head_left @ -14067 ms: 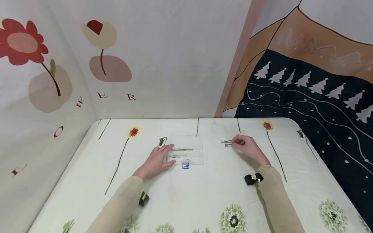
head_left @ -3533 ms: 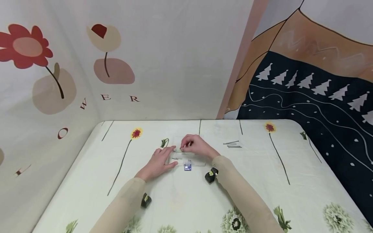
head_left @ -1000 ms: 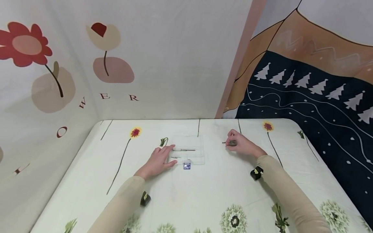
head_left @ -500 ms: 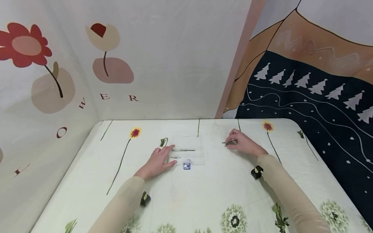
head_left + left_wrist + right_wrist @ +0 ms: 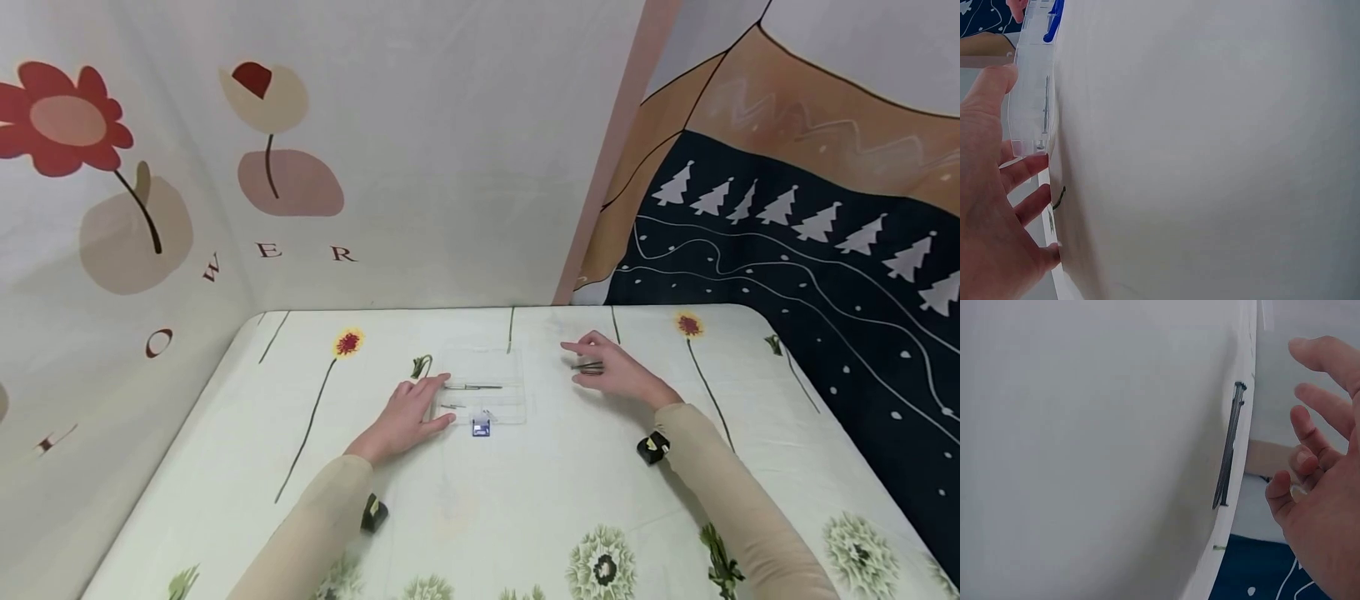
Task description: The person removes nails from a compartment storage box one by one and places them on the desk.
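in the head view, rests the left hand point(image 5: 401, 421) at the left end of a clear plastic box point(image 5: 508, 419), with forefinger at the back corner and thumb at the front, spread wide around that end. has the box lying near the middle of a flowered tablecloth point(image 5: 480, 500), with long nails point(image 5: 476, 387) toward the back of it, shorter nails point(image 5: 453, 406) nearer the front and a blue clasp point(image 5: 481, 427) at the front edge. reaches the right hand point(image 5: 621, 375) to loose nails point(image 5: 587, 367) on the cloth, right of the box and well apart from it, with thumb and forefinger parted wide around them, holding nothing. wears tan sleeves point(image 5: 315, 508). in the left wrist view, sets the thumb by the box wall and stretches separated fingers around and past the box's end, with a nail visible through the plastic and the blue clasp farther along. in the right wrist view, shows the loose nails bunched lengthwise on the cloth, near parted, lightly bent fingers, with a gap between.
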Demonstrator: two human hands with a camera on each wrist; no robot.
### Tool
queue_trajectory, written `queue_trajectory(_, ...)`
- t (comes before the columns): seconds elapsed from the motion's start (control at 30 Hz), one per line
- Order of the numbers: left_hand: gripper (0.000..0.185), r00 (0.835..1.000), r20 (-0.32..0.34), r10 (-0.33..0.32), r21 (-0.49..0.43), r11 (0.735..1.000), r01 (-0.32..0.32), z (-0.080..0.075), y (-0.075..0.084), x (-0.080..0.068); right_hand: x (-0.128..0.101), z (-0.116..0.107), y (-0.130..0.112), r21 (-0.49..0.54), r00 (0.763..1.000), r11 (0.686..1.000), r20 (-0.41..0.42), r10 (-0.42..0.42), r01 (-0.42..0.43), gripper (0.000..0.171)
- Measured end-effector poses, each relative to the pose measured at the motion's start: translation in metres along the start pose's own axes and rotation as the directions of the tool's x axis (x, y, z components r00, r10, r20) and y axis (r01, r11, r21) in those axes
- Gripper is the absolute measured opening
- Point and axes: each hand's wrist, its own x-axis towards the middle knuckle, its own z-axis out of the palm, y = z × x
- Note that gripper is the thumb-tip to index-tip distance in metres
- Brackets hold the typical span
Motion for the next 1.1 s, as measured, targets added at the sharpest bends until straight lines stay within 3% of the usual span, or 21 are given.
queue_trajectory(0.4,0.07,1.0,0.003,-0.009,-0.006,1.0,0.009,0.0,-0.001,0.0,0.01,0.015,-0.016,0.013,0.996,0.997,0.046,-0.079,0.078,0.046)
queue_trajectory(0.97,0.07,1.0,0.004,-0.015,-0.004,1.0,0.015,-0.001,0.001,-0.001,0.026,0.039,-0.038,0.094,0.98,0.977,0.037,-0.197,0.193,0.034)
queue_trajectory(1.1,0.07,1.0,0.014,-0.01,-0.004,1.0,0.01,-0.002,0.002,-0.001,0.029,0.045,-0.045,0.069,0.971,0.97,0.038,-0.234,0.231,0.033)
